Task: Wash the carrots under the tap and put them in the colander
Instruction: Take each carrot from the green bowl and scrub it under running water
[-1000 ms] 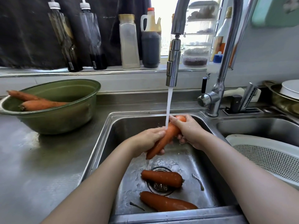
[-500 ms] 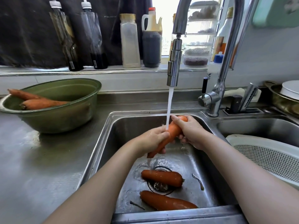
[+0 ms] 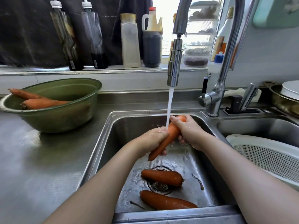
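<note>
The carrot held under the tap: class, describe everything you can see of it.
The carrot is orange, smooth and wet, tapering from a thick end to a narrow tip. It hangs tilted over the sink, thick end up, tip down. The right hand grips the thick end; the left hand wraps the lower half. The tap's stream lands on its middle.

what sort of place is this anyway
Most likely a home kitchen: a steel sink with a running tap, sauce and oil bottles along the window sill, and the left hand and right hand rinsing a carrot near a colander.
</note>
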Demonstrator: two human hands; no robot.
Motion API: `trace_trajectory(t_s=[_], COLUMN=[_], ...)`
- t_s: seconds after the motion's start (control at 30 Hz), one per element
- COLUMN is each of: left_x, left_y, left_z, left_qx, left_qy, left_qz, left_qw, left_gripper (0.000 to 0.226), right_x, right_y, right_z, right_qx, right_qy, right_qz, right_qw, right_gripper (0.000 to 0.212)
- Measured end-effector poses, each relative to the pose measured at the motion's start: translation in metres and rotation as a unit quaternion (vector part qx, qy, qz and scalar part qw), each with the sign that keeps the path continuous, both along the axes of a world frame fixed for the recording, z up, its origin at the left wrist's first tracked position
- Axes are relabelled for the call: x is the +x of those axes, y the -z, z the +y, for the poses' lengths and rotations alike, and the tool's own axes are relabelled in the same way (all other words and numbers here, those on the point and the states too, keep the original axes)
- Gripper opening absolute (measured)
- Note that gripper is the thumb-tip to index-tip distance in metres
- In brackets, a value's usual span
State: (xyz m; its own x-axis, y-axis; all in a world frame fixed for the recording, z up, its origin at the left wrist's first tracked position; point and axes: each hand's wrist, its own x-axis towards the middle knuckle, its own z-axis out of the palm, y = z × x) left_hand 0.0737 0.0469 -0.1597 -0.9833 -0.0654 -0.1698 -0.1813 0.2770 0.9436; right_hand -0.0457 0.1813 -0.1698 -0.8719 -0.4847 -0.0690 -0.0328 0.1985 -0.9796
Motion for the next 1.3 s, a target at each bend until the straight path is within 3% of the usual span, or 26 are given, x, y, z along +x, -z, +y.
trace_trajectory(t_s=[0.2,0.3,0.37,0.47,0.67,0.77,0.87,0.93,1.07,1.17,1.23,1.3], left_x=[-0.006,-0.001,0.001,0.001,-0.004,-0.002,0.003,0.003,-0.003,-0.011,-0.010,-0.007], left_y=[-0.012,-0.008,-0.003,0.001,-0.003,-0.005,-0.005,-0.003,0.004,0.008,0.004,0.000], left_z=[0.013,0.006,0.001,0.002,0.011,0.006,-0.003,-0.004,0.004,0.006,0.006,0.005], left_qx=[-0.055,-0.006,0.045,0.078,-0.018,-0.013,-0.004,-0.027,-0.089,-0.158,-0.127,-0.068], left_qy=[-0.156,-0.037,0.023,-0.001,-0.130,-0.030,0.049,0.036,-0.039,-0.116,-0.134,-0.107], left_qz=[0.004,-0.016,-0.026,-0.018,0.071,0.034,-0.007,0.000,0.073,0.109,0.084,0.032], left_qw=[0.986,0.999,0.998,0.997,0.989,0.999,0.999,0.999,0.993,0.975,0.979,0.991], left_gripper=[0.044,0.027,0.030,0.029,0.025,0.016,0.035,0.039,0.011,0.029,0.042,0.038], right_x=[0.002,0.001,0.001,-0.001,0.002,0.000,-0.001,-0.002,-0.002,-0.002,-0.002,-0.004], right_y=[-0.005,-0.005,-0.005,-0.006,-0.010,-0.008,-0.006,-0.004,-0.001,-0.002,-0.003,-0.002], right_z=[-0.006,-0.002,0.002,0.004,-0.005,-0.001,0.004,0.003,-0.005,-0.008,-0.007,-0.005], right_qx=[-0.026,-0.027,-0.024,-0.011,-0.039,-0.024,-0.007,-0.002,-0.006,-0.022,-0.029,-0.024], right_qy=[0.013,0.016,0.017,0.012,0.008,0.023,0.028,0.029,0.035,0.033,0.033,0.038], right_qz=[-0.011,-0.021,-0.021,0.004,-0.001,-0.011,-0.011,-0.009,-0.007,-0.014,-0.025,-0.032], right_qw=[1.000,0.999,0.999,1.000,0.999,0.999,1.000,1.000,0.999,0.999,0.999,0.998], right_gripper=[0.056,0.053,0.052,0.053,0.055,0.053,0.051,0.053,0.062,0.064,0.063,0.062])
